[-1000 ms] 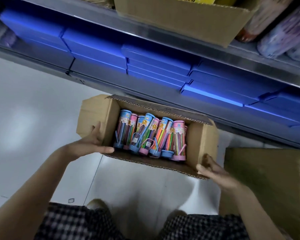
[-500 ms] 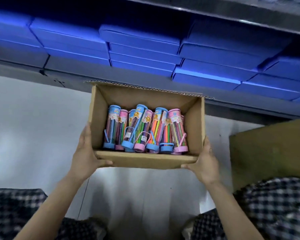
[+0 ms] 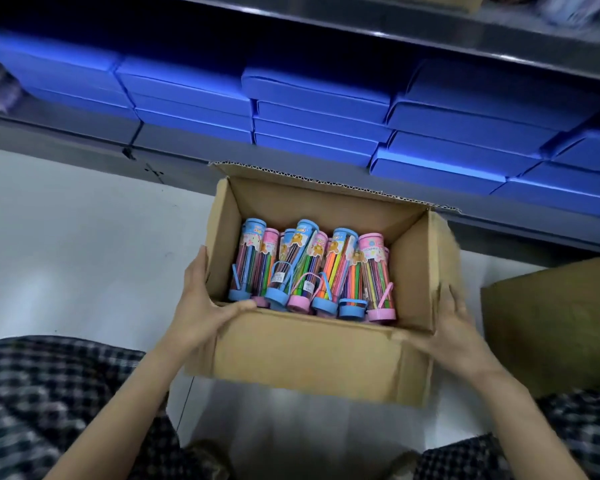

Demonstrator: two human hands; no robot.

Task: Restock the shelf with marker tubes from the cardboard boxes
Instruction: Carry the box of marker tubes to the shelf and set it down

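Since half a second ago the cardboard box (image 3: 312, 355) has come lower and nearer the knees. The left hand (image 3: 201, 310) grips its near-left corner, thumb hooked over the rim; the right hand (image 3: 454, 327) presses flat-fingered on the right wall. The marker tubes (image 3: 312, 268) all lie inside, none shelved yet. Beyond, the shelf (image 3: 174, 150) carries stacked blue boxes (image 3: 319, 109).

The person has bare forearms and wears dark-and-white checked trousers (image 3: 49, 393) over both knees.
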